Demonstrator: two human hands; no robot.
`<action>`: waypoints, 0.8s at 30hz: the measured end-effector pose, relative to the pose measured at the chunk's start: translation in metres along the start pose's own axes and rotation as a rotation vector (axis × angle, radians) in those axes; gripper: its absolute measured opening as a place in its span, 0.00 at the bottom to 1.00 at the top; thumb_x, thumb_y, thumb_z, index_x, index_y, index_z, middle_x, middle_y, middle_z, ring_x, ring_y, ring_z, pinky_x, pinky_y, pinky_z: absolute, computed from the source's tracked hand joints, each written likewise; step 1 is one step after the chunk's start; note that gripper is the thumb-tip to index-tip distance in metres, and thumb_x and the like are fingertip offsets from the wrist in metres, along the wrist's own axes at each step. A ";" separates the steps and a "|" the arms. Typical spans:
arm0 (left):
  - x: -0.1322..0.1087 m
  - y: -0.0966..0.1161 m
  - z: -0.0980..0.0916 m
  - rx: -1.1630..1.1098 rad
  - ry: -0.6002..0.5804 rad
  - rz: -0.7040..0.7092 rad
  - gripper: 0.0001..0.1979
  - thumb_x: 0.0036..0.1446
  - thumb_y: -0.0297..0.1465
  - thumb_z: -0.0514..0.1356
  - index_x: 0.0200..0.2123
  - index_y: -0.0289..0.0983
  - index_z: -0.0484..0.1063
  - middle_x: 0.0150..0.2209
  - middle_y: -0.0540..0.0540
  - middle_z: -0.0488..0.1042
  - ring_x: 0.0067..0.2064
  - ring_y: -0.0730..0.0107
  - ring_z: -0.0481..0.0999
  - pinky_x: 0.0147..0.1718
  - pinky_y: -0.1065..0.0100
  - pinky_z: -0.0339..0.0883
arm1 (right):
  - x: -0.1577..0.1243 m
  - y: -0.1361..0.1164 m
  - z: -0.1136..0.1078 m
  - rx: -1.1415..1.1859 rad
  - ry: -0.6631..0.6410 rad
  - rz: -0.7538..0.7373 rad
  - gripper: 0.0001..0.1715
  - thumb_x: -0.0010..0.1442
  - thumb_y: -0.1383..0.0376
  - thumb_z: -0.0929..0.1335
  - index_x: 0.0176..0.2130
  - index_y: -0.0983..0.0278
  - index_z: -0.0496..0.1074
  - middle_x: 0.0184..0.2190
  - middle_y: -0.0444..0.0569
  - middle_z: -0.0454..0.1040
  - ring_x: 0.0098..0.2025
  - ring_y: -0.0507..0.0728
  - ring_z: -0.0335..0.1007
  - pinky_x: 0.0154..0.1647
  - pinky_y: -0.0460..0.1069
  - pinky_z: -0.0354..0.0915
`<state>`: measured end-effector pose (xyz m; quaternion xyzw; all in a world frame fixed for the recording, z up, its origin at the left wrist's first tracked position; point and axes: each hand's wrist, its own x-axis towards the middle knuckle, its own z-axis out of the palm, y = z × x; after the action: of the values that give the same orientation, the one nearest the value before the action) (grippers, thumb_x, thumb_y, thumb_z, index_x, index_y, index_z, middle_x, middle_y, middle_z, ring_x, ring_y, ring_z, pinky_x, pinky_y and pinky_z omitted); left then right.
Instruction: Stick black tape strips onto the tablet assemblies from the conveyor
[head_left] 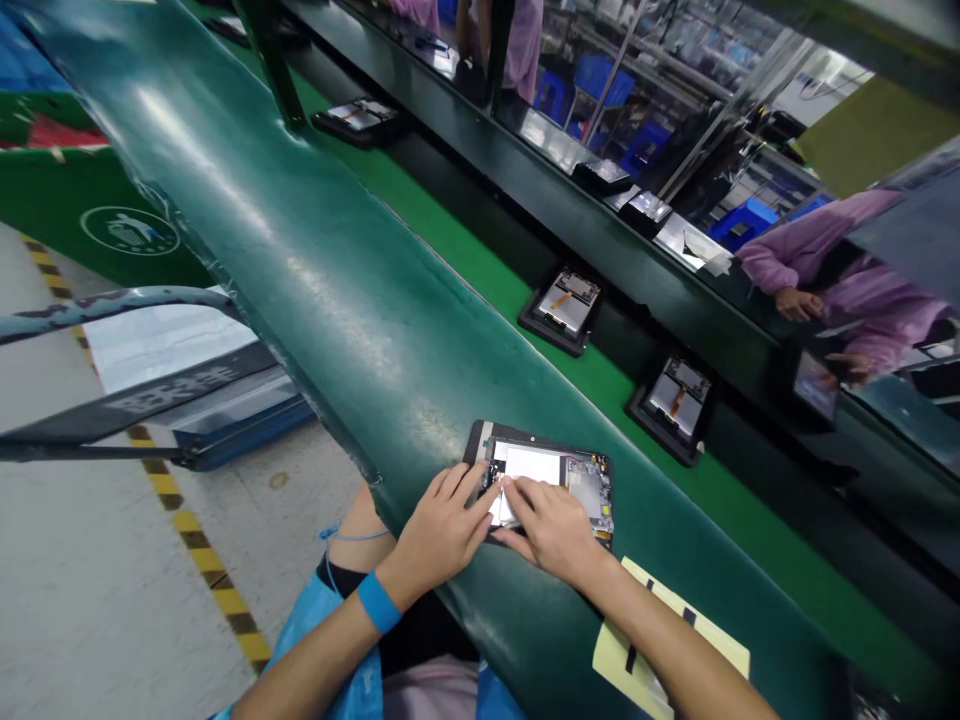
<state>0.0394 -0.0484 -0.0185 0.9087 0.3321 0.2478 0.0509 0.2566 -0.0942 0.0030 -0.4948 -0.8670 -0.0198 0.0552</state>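
An opened tablet (532, 465), its inner parts bare, lies on the green bench mat in front of me. White or silvery blocks, a circuit board and small wiring show inside its black frame. My left hand (442, 520) rests over the near left corner, fingers apart, the index fingertip touching down inside the tablet. From the right, my right hand (555, 525) reaches over the near edge; its index fingertip presses beside the left one, thumb spread apart. The small part under both fingertips is hidden.
Beyond the mat (330, 290) runs a green conveyor belt (457, 260) with several opened tablets, one being a tablet (679, 400) at right. Yellow sheets (705, 635) lie under my right forearm. A co-worker's pink sleeve (810, 240) shows across the line. A green bin (90, 210) stands left.
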 end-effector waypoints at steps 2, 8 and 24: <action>-0.002 -0.001 0.001 -0.022 0.021 -0.001 0.20 0.67 0.31 0.55 0.59 0.36 0.73 0.59 0.34 0.72 0.57 0.49 0.69 0.55 0.50 0.69 | 0.000 0.000 -0.001 0.005 -0.010 -0.010 0.37 0.71 0.44 0.61 0.61 0.70 0.69 0.50 0.62 0.77 0.47 0.62 0.74 0.43 0.54 0.70; -0.005 -0.004 0.003 -0.054 0.037 -0.001 0.19 0.67 0.30 0.56 0.58 0.33 0.74 0.59 0.33 0.72 0.58 0.48 0.69 0.55 0.50 0.71 | 0.002 0.002 -0.004 0.020 -0.006 -0.022 0.38 0.71 0.45 0.62 0.62 0.73 0.68 0.50 0.63 0.76 0.48 0.64 0.74 0.41 0.55 0.71; -0.003 -0.003 -0.002 -0.072 0.044 -0.005 0.18 0.67 0.30 0.56 0.57 0.34 0.74 0.58 0.33 0.72 0.57 0.49 0.70 0.54 0.50 0.71 | 0.005 0.000 -0.009 0.093 -0.030 -0.028 0.37 0.70 0.45 0.64 0.61 0.73 0.68 0.49 0.64 0.76 0.48 0.64 0.75 0.43 0.55 0.71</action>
<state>0.0350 -0.0480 -0.0191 0.8998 0.3261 0.2795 0.0766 0.2553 -0.0909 0.0124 -0.4797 -0.8746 0.0269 0.0650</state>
